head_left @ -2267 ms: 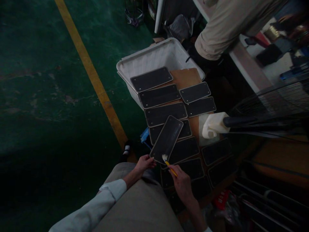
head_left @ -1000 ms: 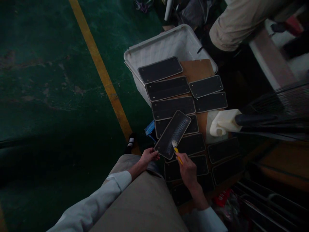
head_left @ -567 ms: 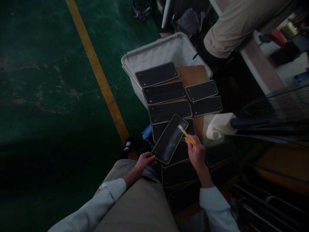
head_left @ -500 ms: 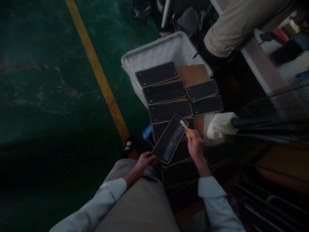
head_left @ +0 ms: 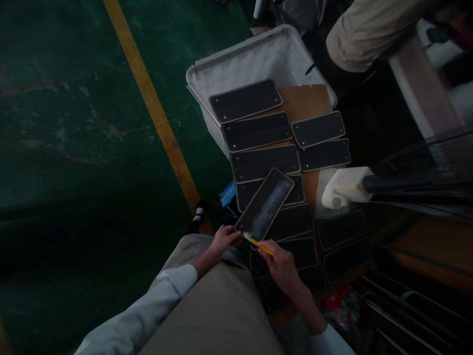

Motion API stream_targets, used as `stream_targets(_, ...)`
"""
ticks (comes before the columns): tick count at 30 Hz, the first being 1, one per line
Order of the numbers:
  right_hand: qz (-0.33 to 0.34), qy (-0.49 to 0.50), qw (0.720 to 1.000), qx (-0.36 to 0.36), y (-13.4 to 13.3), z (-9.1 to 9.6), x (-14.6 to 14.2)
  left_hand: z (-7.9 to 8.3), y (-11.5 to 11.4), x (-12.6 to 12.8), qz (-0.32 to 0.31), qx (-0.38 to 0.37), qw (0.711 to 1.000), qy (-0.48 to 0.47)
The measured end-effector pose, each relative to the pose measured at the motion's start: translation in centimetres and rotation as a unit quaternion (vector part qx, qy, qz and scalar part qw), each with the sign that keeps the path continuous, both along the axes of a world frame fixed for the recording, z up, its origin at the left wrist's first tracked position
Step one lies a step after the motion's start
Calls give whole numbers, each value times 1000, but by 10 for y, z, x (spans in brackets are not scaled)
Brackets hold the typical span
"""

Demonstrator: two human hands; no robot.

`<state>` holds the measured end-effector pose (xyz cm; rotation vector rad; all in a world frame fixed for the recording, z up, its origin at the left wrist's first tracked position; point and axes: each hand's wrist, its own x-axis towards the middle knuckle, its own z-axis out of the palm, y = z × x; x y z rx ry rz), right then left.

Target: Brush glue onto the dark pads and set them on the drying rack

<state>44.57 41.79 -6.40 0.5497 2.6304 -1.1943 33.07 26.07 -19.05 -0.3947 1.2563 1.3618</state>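
My left hand (head_left: pixel 226 240) pinches the near left corner of a dark rectangular panel (head_left: pixel 263 199), which lies slanted over other panels. Whitish wet-looking streaks run along the panel's right side. In my right hand (head_left: pixel 281 264) is a small brush (head_left: pixel 263 246) with a yellow handle and pale, splayed bristles. The bristles are at the panel's near end, close to my left fingers. Several similar dark panels (head_left: pixel 265 163) with light edges and small studs at their corners lie in two columns on a brown board (head_left: pixel 306 101).
A white plastic tub (head_left: pixel 236 74) stands under the board's far end. On the right, a white plastic container (head_left: pixel 345 190) sits beside a dark pole-like part (head_left: pixel 391 183). Another person's trouser leg (head_left: pixel 365 37) is at the upper right. A yellow line (head_left: pixel 148 96) crosses the green floor.
My right hand has brought the brush from the panel's far end down to its near end, near my left fingers. My left hand keeps its hold on the corner.
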Motion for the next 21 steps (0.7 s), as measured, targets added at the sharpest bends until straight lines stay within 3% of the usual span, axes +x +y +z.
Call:
stream_targets(3, -88, 60, 994, 15, 46, -2, -27, -2, 0, 1, -2, 3, 1000, 0)
stream_targets(6, -133, 107, 974, 147, 97, -17, -62, -5, 0, 2, -1, 4, 1000, 0)
stream_targets(9, -125, 102, 952, 260, 121, -37, -86, -8, 0, 2, 0, 4, 1000, 2)
stream_targets(12, -61, 61, 947, 308, 104, -47, -85, -6, 0, 1, -1, 3, 1000, 4)
stream_targets(15, 27, 20, 957, 289, 61, -42, -61, -4, 0, -1, -4, 1, 1000, 5)
stream_targets(18, 79, -3, 974, 211, 18, -26, -33, -2, 0, -2, -10, -2, 1000, 8)
stream_targets(21, 60, -15, 994, 91, -2, -9, -18, -2, 1, -2, -17, -6, 1000, 10)
